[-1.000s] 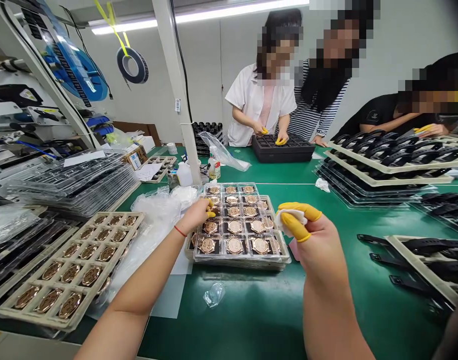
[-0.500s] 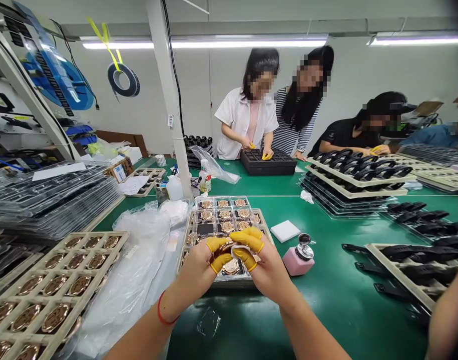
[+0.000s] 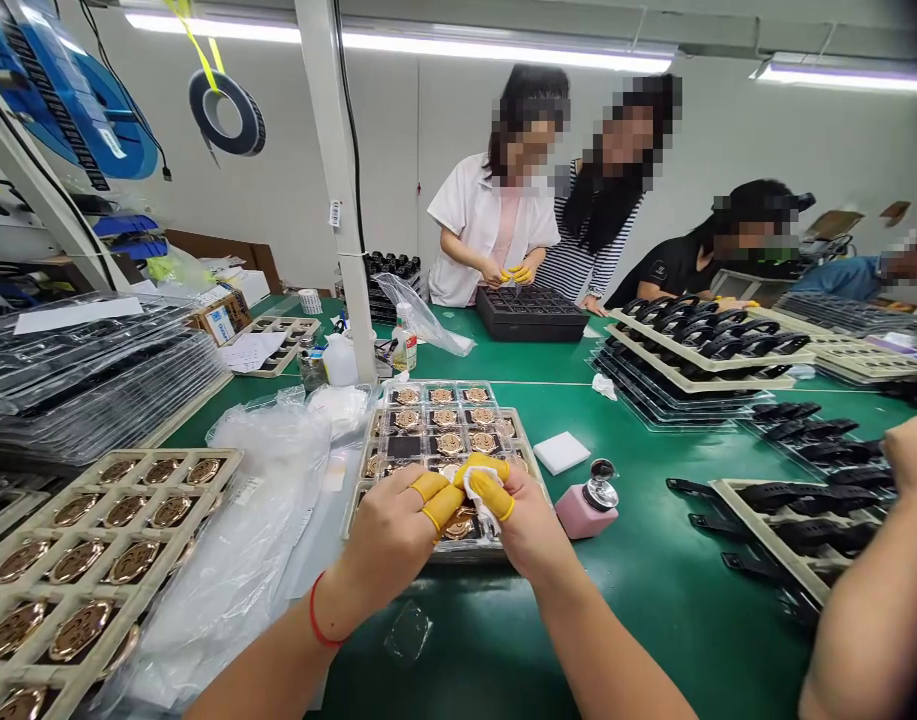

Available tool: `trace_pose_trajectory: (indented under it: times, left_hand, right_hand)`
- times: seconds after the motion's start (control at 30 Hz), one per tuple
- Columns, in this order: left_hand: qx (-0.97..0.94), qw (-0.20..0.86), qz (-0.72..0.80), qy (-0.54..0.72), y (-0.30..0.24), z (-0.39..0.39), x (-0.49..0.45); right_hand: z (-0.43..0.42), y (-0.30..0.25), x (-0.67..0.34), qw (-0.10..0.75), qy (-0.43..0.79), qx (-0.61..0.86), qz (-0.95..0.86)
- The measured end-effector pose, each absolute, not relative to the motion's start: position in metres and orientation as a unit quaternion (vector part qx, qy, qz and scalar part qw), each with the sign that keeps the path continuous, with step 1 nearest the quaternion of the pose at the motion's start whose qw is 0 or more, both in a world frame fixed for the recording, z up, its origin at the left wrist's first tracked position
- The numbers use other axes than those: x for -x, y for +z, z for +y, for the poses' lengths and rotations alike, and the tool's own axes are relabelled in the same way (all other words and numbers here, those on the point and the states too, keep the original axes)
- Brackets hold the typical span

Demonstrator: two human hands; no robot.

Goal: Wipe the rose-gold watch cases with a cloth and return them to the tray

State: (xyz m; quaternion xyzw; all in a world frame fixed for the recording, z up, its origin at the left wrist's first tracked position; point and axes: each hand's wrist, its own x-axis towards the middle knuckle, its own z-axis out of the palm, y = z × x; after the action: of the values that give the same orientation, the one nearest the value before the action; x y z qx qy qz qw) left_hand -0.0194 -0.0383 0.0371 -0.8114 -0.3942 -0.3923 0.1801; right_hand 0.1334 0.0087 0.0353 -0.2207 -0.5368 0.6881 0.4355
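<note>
My left hand and my right hand meet over the near edge of a clear tray of copper-coloured watch cases. Both wear yellow finger cots. My left fingers pinch a copper watch case, mostly hidden between the hands. My right thumb and fingers pinch a small white cloth against that case. A red string circles my left wrist.
A pink pump bottle and a white pad sit right of the tray. A beige tray of cases and crumpled plastic bags lie at left. Trays of black straps stand at right. Several people work across the green table; someone's arm enters at right.
My left hand lifted a case from the tray and both hands came together near me; the cloth now presses on the case. The camera view has tilted and shifted.
</note>
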Motion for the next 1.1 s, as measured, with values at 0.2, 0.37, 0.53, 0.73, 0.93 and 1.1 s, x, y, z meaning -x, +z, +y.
trace_pose_trajectory:
  times: [0.2,0.37,0.53,0.73,0.93,1.1]
  left_hand:
    - [0.809,0.113,-0.395,-0.421,0.04,-0.044,0.018]
    - [0.794,0.147,-0.406,-0.428,0.032,-0.042,0.012]
    - [0.845,0.189,-0.361,-0.346,0.027,-0.034,0.009]
    - [0.822,-0.057,-0.424,-0.375,0.042,-0.044,0.015]
    - [0.78,-0.088,-0.457,-0.418,0.031,-0.044,0.031]
    - [0.714,-0.269,-0.419,-0.492,0.027,-0.043,0.024]
  right_hand:
    - [0.0,0.05,-0.154,0.462,0.504,0.209,-0.699]
    - [-0.013,0.035,-0.133,0.509,0.308,0.308,-0.742]
    - [0.019,0.033,-0.136,0.395,0.501,0.373,-0.674]
    - [0.033,0.045,-0.172,0.486,0.556,0.272,-0.618]
    - [0.007,0.047,-0.157,0.402,0.516,0.294,-0.697]
    - [0.004,0.048,-0.144,0.334,0.602,0.26,-0.677]
